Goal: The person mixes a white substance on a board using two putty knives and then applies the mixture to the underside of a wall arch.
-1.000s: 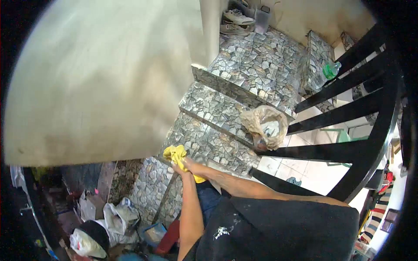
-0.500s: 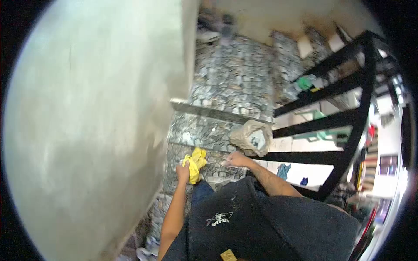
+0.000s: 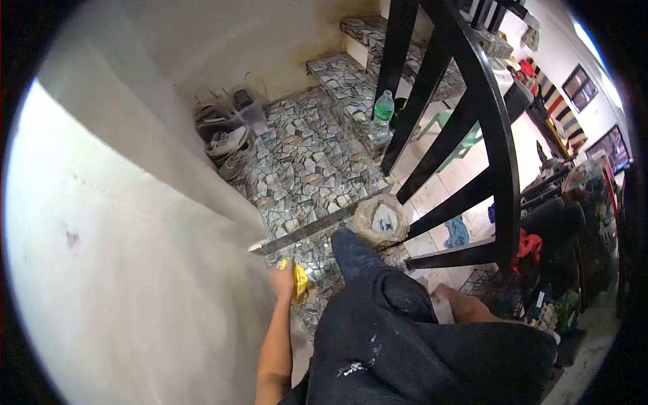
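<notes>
My left hand (image 3: 281, 278) is closed around a crumpled yellow cloth (image 3: 301, 283), close to the wall and just above the mosaic-tiled step (image 3: 317, 260). Down beside my bent knee is my right hand (image 3: 443, 295), partly hidden by my dark clothing. Its fingers look curled at a pale piece (image 3: 443, 312) that I cannot make out. A crumpled brown bag (image 3: 364, 219) with a wide open mouth stands on the step by the railing, in front of my knee, with something whitish inside. Neither hand touches the bag.
A black railing (image 3: 496, 135) curves along the right. Shoes (image 3: 226, 142) and a clear plastic container (image 3: 253, 116) sit in the landing's left corner. A plastic bottle (image 3: 383, 111) stands by the upper steps (image 3: 337, 74). A blue cloth (image 3: 457, 231) lies on the floor below.
My view has turned and the landing shows more clearly. My right hand has moved from in front of the bag back to my right side. The yellow cloth stays in my left hand.
</notes>
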`<control>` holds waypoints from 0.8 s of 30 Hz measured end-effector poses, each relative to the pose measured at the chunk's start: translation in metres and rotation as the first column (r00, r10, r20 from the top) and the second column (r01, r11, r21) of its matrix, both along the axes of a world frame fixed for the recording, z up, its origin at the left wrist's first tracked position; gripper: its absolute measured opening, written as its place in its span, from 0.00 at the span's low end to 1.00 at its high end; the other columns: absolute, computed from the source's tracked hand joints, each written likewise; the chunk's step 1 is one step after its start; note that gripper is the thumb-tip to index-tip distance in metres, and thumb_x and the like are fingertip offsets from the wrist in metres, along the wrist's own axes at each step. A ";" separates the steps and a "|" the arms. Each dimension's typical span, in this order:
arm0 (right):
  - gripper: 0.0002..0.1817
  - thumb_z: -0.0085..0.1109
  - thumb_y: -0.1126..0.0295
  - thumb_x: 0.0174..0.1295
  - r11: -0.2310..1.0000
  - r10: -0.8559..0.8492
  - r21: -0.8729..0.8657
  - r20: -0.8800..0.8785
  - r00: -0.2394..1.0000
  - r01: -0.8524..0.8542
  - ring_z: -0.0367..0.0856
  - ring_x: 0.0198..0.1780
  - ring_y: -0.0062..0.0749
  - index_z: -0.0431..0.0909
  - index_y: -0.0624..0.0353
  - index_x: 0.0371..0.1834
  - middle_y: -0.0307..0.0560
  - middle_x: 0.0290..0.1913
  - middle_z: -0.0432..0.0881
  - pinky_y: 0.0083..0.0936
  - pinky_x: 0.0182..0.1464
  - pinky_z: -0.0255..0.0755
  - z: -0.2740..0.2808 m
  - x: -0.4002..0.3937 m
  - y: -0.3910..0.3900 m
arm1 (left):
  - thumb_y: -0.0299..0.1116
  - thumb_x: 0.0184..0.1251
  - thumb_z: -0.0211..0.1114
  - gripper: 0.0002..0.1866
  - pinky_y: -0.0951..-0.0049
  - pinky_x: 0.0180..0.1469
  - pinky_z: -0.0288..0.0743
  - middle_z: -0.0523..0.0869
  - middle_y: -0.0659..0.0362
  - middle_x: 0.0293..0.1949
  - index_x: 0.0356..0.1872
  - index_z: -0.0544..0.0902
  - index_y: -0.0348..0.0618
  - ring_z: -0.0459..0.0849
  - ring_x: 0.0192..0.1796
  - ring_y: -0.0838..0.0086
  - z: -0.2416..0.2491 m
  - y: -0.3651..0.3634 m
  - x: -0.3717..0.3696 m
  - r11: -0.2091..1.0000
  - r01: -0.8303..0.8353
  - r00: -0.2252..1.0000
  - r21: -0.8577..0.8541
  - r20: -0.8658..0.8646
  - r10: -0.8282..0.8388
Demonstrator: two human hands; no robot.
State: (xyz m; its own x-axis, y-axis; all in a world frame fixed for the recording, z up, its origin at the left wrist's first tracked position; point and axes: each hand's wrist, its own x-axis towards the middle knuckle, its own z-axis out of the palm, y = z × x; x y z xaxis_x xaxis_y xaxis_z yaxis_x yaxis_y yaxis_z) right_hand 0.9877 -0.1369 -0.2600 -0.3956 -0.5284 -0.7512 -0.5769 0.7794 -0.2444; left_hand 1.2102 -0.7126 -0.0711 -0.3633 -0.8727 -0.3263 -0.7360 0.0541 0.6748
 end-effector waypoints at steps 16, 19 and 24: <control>0.14 0.57 0.60 0.52 0.959 0.192 -0.176 -0.166 0.967 -0.220 0.79 0.36 0.47 0.81 0.59 0.34 0.52 0.33 0.80 0.41 0.40 0.72 -0.054 -0.190 -0.354 | 0.40 0.47 0.73 0.29 0.62 0.48 0.73 0.82 0.40 0.42 0.46 0.74 0.28 0.81 0.46 0.50 0.052 -0.272 -0.333 0.834 0.538 0.842 -0.126 0.027 -0.539; 0.18 0.58 0.57 0.52 0.931 0.108 -0.317 -0.229 0.967 -0.179 0.79 0.37 0.49 0.78 0.62 0.37 0.55 0.33 0.80 0.41 0.41 0.72 0.036 -0.256 -0.479 | 0.34 0.49 0.72 0.26 0.65 0.50 0.72 0.82 0.45 0.43 0.48 0.74 0.30 0.81 0.46 0.59 0.082 -0.307 -0.370 0.871 0.466 0.874 -0.154 -0.072 -0.480; 0.21 0.62 0.56 0.48 0.778 -0.245 -0.528 0.243 0.939 0.340 0.79 0.37 0.50 0.78 0.60 0.38 0.58 0.34 0.80 0.40 0.41 0.72 0.165 -0.340 -0.623 | 0.28 0.51 0.70 0.24 0.69 0.53 0.70 0.82 0.51 0.45 0.50 0.74 0.32 0.79 0.47 0.67 0.123 -0.359 -0.401 0.982 0.182 0.958 -0.056 -0.217 -0.189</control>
State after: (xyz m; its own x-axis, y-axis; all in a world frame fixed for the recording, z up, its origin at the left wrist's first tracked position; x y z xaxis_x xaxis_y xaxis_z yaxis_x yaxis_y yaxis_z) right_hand 0.6478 -0.7599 -0.0951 -0.5062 -0.7483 -0.4287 -0.2618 0.6069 -0.7504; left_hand 0.8097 -1.0720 0.0521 -0.5793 -0.7926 -0.1904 -0.5442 0.2022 0.8142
